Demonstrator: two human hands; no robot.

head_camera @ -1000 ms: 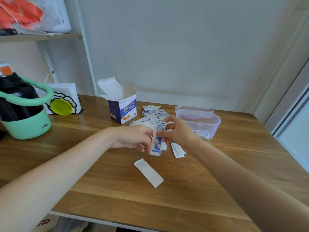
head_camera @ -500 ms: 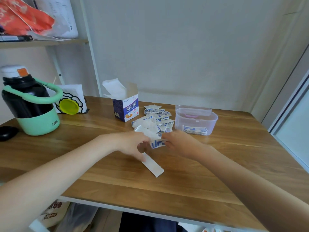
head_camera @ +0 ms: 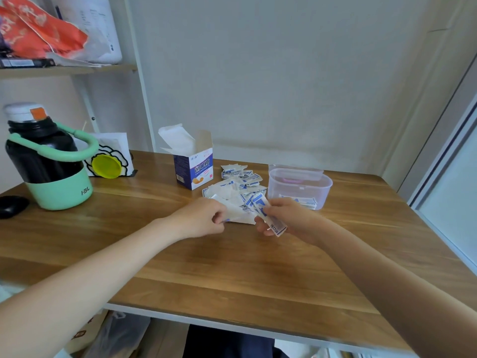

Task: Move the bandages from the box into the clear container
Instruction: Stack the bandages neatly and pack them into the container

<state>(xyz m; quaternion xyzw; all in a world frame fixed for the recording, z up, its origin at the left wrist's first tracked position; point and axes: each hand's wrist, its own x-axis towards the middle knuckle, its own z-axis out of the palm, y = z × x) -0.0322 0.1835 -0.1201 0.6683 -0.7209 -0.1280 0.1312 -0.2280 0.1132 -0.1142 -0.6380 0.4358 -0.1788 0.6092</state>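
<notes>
The open blue-and-white bandage box stands upright at the back of the table. A loose pile of wrapped bandages lies between it and the clear container, which holds a few bandages at its bottom. My right hand grips a small stack of blue-and-white bandages just in front of the container. My left hand pinches a white wrapped bandage at the pile's near edge.
A black and mint-green jug stands at the left, with a yellow lid and a white card holder behind it. A black mouse lies at the far left edge. A shelf with bags hangs above.
The white strip that lay on the table in front of my hands is now gone from there. My hands moved apart, the right one carrying the stack of bandages toward the container.
</notes>
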